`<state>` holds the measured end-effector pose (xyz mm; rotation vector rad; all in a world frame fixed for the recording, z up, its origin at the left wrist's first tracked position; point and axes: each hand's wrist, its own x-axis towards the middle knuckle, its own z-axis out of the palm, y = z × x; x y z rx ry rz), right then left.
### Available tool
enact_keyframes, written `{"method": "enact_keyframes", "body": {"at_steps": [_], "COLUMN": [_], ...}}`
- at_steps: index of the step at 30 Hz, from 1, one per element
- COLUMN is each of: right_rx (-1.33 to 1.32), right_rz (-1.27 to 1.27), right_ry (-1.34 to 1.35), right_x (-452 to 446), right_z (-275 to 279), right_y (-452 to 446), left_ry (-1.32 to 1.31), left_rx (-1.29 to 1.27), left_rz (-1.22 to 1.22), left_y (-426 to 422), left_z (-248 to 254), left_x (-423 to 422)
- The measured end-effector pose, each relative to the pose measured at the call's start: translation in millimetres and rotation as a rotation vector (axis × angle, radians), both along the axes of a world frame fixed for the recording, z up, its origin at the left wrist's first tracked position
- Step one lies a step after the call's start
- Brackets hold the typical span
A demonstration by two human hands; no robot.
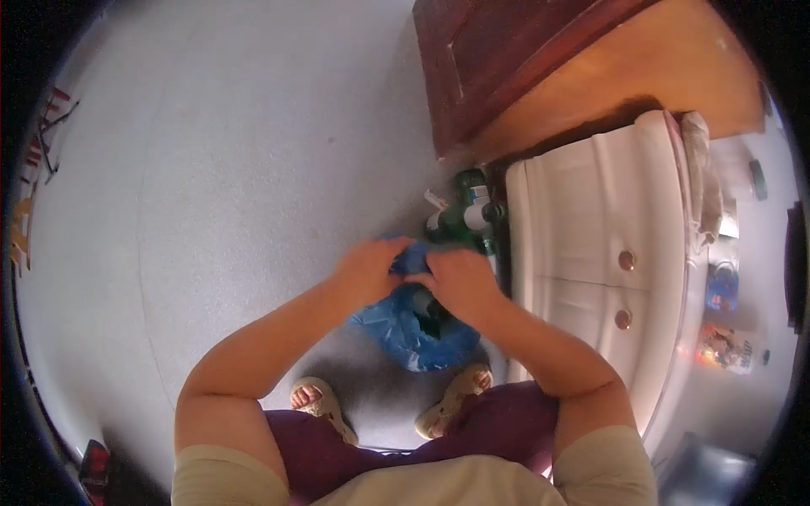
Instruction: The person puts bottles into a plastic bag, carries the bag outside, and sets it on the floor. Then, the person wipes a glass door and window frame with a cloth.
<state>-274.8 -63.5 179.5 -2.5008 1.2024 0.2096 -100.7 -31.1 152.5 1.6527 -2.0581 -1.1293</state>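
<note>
A blue plastic bag [422, 347] hangs or rests low in front of me, above the floor between my feet. My left hand [373, 266] is closed on the left side of its gathered top. On the right side, my right hand [462, 280] grips the same top edge, fingers bent inward. Something dark green, like a bottle [432, 314], shows in the bag below my hands. Just past my right hand, several green bottles [456, 224] with pale labels lie or stand in a cluster on the floor; which of them are upright I cannot tell.
A white cabinet [565, 228] with round knobs stands close at my right, beside the bottles. Beyond it is a dark reddish-brown wooden piece of furniture [489, 72]. A cloth [702, 169] and a bag-like packet [727, 347] are on the cabinet's top. Grey floor [228, 194] extends to the left.
</note>
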Motion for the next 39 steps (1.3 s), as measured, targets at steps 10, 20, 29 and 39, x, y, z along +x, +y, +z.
{"method": "enact_keyframes", "body": {"at_steps": [10,20,29,39], "right_rx": [0.224,-0.120,-0.098,-0.041], "right_rz": [0.119,0.119,0.068,-0.031], "right_ry": [-0.308,-0.139,-0.258,-0.381], "right_x": [-40,-20,-24,-26], "right_z": [30,29,22,7], "right_y": [0,32,25,20], "left_ry": [0.152,0.123,0.104,0.121], "left_rx": [-0.026,-0.051,-0.141,-0.094], "left_rz": [0.055,-0.077,-0.071,-0.018], "left_y": [24,40,41,32], "left_z": [15,32,27,28], "left_x": [22,8,0,-5]}}
